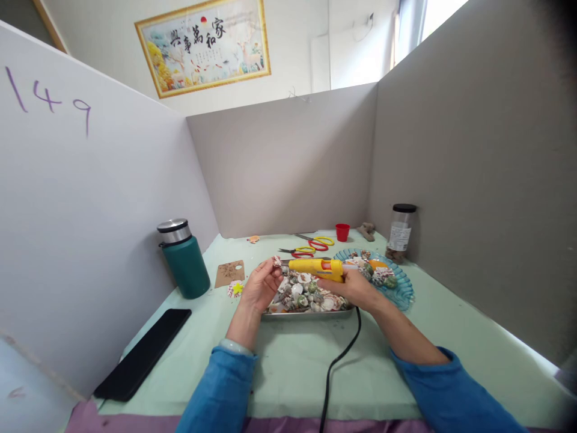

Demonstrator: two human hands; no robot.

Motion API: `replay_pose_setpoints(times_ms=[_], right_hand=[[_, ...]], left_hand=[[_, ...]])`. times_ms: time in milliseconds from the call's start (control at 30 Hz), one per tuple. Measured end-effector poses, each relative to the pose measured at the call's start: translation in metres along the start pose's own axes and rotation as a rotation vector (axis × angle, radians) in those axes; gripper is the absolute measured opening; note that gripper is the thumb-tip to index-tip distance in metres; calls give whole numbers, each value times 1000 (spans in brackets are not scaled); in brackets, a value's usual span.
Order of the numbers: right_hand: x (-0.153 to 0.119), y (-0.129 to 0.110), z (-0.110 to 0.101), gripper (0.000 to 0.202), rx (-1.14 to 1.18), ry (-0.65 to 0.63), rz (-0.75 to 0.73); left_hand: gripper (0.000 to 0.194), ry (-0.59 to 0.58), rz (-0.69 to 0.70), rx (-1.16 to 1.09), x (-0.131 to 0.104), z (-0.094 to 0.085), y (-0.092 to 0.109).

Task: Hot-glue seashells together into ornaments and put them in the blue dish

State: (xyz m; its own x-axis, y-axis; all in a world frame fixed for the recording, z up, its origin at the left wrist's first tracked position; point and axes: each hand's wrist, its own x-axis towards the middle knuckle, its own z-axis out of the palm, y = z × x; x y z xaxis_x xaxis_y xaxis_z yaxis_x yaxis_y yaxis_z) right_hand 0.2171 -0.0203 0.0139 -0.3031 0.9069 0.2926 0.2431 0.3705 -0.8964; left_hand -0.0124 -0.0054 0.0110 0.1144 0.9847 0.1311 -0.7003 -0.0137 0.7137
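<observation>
The yellow glue gun point(311, 267) lies level in the grip of the right hand point(356, 287), whose fingers are wrapped around its handle, its nozzle pointing toward the left hand point(261, 282). There, thumb and fingertips pinch a small red-and-white piece point(277, 261), probably shell, right at the nozzle; whether the two touch is too small to tell. A black cord point(336, 361) runs down below the right hand's grip toward the near edge. Under the gun, between both grips, sits a metal tray point(306, 315) heaped with mixed shells point(306, 294). Just right of the right hand is a blue fluted plate point(406, 294) holding more shells, with a black-lidded jar point(400, 231) behind it. Beyond the gun lie two pairs of scissors point(303, 255), and farther off a red cup point(342, 233). Left of the left hand's pinch are a yellow flower piece point(237, 288) and a brown card point(229, 273); farther left stand a green bottle point(186, 264) and, nearer the person, a flat black object point(144, 355).
</observation>
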Motion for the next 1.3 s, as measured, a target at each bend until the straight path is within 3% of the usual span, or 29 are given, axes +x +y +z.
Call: replay_pose_setpoints(times_ms=[167,300,500,600,667,867,967,1300], right_hand=[[4,7,-1,35,-249,4,-99],[4,11,3,26,-604,-7,-261],[1,11,1,28,-759,-132,-238],[2,2,0,32,-625,-63,-291],[6,-7,7,31,-400,35,-275],[20,-23,42,32,286,-35,103],[21,-23,50,34,523,-81,187],[20,-19,50,32,832,-178,296]], left_hand=[[18,70,79,-31,1,1,2],[19,9,53,-19,-1,1,1],[21,-89,19,8,-3,1,-1],[23,-107,-2,36,-4,3,-3],[24,-127,-3,57,-6,5,-5],[23,-170,11,125,-6,5,-10],[23,-192,22,157,-6,4,-10],[23,-208,42,212,-9,6,-11]])
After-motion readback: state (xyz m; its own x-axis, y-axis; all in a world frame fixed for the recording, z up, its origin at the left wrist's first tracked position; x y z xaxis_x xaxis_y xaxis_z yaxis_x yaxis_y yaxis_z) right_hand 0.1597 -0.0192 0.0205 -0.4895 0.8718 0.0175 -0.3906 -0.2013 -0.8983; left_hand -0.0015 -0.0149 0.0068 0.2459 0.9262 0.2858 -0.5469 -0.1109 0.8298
